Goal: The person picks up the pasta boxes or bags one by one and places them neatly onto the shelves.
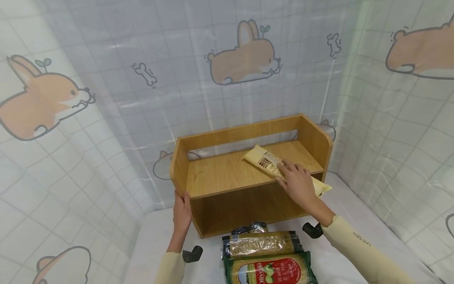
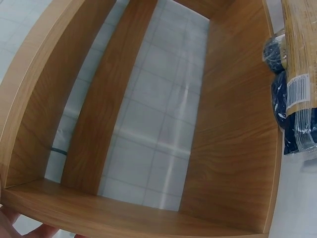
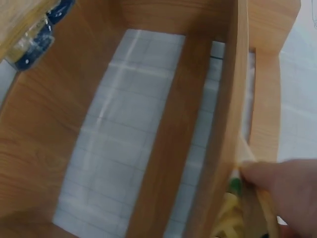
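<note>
A two-level wooden shelf (image 1: 220, 173) stands against the back wall covering. My left hand (image 1: 182, 213) holds its left side panel near the front edge, with the thumb at the edge and the fingers (image 2: 42, 231) along the outer face. A pale yellow food bag (image 1: 260, 157) with brown print lies slantwise on the upper board, its near end sticking out past the front edge. My right hand (image 1: 299, 185) grips this bag from above, covering its middle. In the right wrist view, the thumb (image 3: 257, 173) presses the bag's side, where pasta-like shapes (image 3: 229, 215) are printed.
Before the shelf lie a green and red spaghetti pack (image 1: 271, 270), a clear pack of long pasta (image 1: 262, 244) and smaller dark-ended packs (image 1: 258, 227). Black corner pieces (image 1: 192, 254) sit on the white surface (image 1: 209, 268) to either side. Printed sheets (image 1: 170, 98) enclose the space.
</note>
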`<state>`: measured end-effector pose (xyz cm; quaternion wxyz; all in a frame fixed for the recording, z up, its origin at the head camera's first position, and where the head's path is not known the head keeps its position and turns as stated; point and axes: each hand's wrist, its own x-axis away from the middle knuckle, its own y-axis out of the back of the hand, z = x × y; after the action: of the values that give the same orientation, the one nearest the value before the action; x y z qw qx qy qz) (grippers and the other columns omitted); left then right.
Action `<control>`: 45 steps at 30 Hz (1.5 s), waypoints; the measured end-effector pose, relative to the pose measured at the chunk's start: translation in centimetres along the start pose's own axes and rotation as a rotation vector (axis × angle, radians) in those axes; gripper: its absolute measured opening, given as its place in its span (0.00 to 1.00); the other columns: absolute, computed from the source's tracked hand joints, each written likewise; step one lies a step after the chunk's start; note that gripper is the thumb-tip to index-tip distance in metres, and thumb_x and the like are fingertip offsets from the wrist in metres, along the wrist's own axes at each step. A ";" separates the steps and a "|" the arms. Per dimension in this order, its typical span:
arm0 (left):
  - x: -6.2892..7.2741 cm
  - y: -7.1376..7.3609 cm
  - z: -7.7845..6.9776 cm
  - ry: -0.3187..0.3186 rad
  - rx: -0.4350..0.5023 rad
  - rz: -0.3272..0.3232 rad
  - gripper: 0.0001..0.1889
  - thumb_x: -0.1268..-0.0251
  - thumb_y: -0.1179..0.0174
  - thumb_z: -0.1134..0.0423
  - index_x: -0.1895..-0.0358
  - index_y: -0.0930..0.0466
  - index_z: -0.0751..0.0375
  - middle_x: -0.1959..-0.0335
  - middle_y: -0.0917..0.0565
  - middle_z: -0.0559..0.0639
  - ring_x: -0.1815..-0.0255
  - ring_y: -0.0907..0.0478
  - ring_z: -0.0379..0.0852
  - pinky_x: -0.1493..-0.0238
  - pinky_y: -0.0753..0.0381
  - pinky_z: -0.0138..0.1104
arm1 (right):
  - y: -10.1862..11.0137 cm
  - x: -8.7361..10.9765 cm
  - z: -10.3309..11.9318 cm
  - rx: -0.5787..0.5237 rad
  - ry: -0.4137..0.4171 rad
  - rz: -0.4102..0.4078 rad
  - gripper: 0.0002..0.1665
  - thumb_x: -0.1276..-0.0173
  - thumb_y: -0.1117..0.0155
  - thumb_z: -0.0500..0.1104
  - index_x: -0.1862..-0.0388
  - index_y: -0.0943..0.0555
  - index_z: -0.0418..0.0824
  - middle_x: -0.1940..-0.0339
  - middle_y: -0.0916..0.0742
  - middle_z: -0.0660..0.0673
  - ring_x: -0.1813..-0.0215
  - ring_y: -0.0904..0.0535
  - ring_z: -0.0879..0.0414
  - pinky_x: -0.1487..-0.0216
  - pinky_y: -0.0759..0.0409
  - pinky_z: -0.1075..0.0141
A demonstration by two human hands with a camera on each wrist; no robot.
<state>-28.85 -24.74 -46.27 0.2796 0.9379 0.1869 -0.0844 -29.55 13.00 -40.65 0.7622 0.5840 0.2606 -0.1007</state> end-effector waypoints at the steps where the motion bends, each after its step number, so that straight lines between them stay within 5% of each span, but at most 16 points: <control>1: 0.0 0.0 0.0 0.002 -0.003 0.000 0.27 0.14 0.65 0.50 0.25 0.44 0.66 0.31 0.27 0.74 0.31 0.27 0.72 0.36 0.29 0.65 | 0.2 0.0 -0.1 0.018 0.019 0.021 0.30 0.28 0.33 0.53 0.31 0.21 0.41 0.27 0.22 0.36 0.36 0.21 0.30 0.43 0.23 0.35; 5: 0.1 0.1 -0.1 0.002 0.013 0.012 0.28 0.14 0.65 0.50 0.24 0.45 0.66 0.29 0.28 0.74 0.30 0.28 0.71 0.34 0.30 0.65 | 0.9 -0.1 -0.8 0.062 0.089 0.114 0.35 0.26 0.36 0.56 0.27 0.25 0.40 0.26 0.22 0.36 0.33 0.22 0.32 0.40 0.23 0.34; 12: 0.3 0.0 -0.2 0.004 0.002 0.013 0.29 0.14 0.66 0.49 0.24 0.46 0.66 0.29 0.28 0.73 0.30 0.28 0.71 0.34 0.31 0.65 | 1.8 -0.4 -2.8 -0.072 0.162 0.274 0.34 0.18 0.49 0.57 0.21 0.33 0.42 0.19 0.31 0.37 0.20 0.35 0.35 0.30 0.34 0.31; 20: 0.3 -0.4 -0.2 -0.015 -0.011 0.014 0.29 0.14 0.64 0.51 0.23 0.46 0.68 0.29 0.28 0.75 0.30 0.28 0.73 0.36 0.30 0.67 | 1.8 -0.7 -5.0 -0.189 0.273 0.285 0.36 0.20 0.44 0.54 0.19 0.36 0.44 0.17 0.34 0.38 0.19 0.36 0.34 0.26 0.35 0.34; 26: 0.1 -0.3 0.1 0.007 -0.044 -0.024 0.30 0.14 0.64 0.49 0.23 0.45 0.67 0.30 0.27 0.75 0.32 0.27 0.73 0.39 0.29 0.68 | 1.2 -0.9 -5.2 -0.169 0.383 0.286 0.33 0.19 0.45 0.51 0.19 0.36 0.50 0.16 0.36 0.40 0.16 0.41 0.36 0.22 0.42 0.33; 29: 0.1 -0.2 0.2 0.008 -0.047 -0.022 0.29 0.14 0.65 0.48 0.24 0.44 0.66 0.31 0.27 0.75 0.32 0.26 0.73 0.40 0.28 0.67 | 1.1 -0.9 -5.2 -0.164 0.414 0.285 0.34 0.21 0.43 0.50 0.19 0.35 0.49 0.16 0.35 0.41 0.16 0.42 0.37 0.24 0.38 0.35; 38: 0.1 -0.1 0.3 0.001 -0.022 -0.022 0.28 0.14 0.65 0.50 0.24 0.44 0.65 0.30 0.27 0.73 0.31 0.26 0.71 0.36 0.29 0.66 | 1.3 -1.1 -4.2 -0.153 0.336 0.296 0.33 0.18 0.49 0.55 0.20 0.35 0.47 0.16 0.36 0.39 0.17 0.42 0.34 0.27 0.33 0.35; 45: 0.1 -0.2 0.1 0.013 -0.023 -0.017 0.28 0.14 0.65 0.50 0.23 0.45 0.65 0.29 0.28 0.73 0.30 0.27 0.72 0.36 0.29 0.67 | 1.4 -1.2 -3.2 -0.093 0.248 0.242 0.32 0.20 0.44 0.50 0.21 0.32 0.42 0.18 0.34 0.34 0.19 0.38 0.32 0.26 0.35 0.34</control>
<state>-28.85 -24.67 -46.50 0.2886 0.9335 0.1977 -0.0787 -30.79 16.29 -39.44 0.7570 0.5830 0.2849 0.0765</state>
